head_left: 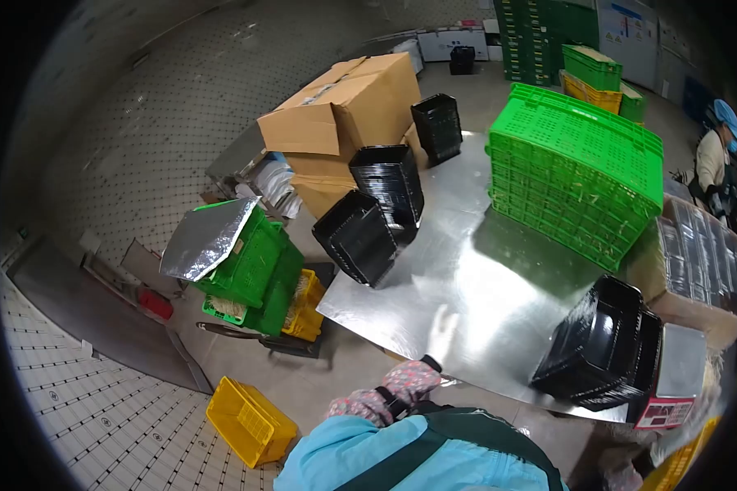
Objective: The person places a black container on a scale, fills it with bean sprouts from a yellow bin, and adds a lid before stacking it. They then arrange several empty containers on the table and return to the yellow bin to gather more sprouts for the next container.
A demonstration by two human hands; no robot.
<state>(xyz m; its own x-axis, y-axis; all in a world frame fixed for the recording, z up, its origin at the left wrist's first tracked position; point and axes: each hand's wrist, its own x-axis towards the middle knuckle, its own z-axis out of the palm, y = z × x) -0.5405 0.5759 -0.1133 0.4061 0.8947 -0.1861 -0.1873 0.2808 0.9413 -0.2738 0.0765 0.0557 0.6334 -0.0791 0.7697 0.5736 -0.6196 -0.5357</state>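
My left hand [442, 334], in a white glove, is over the near part of the metal table [385, 317]. Its fingers are stretched out and nothing shows in them. A patterned sleeve and a dark band cover that wrist. Low on the right, a bit of patterned sleeve [622, 475] shows beside a yellow crate [686, 458]; I cannot make out my right hand there. Stacks of black plastic trays [356, 237] stand left of centre on the table. Nearer on the right lies another stack of black trays [598, 344], next to a scale [681, 364].
Upside down on the table sits a large green crate [573, 172]. Cardboard boxes [360, 98] stand behind the trays. Left of the table are stacked green crates [246, 270] and a yellow crate [250, 421] on the floor. A co-worker [716, 164] is at far right.
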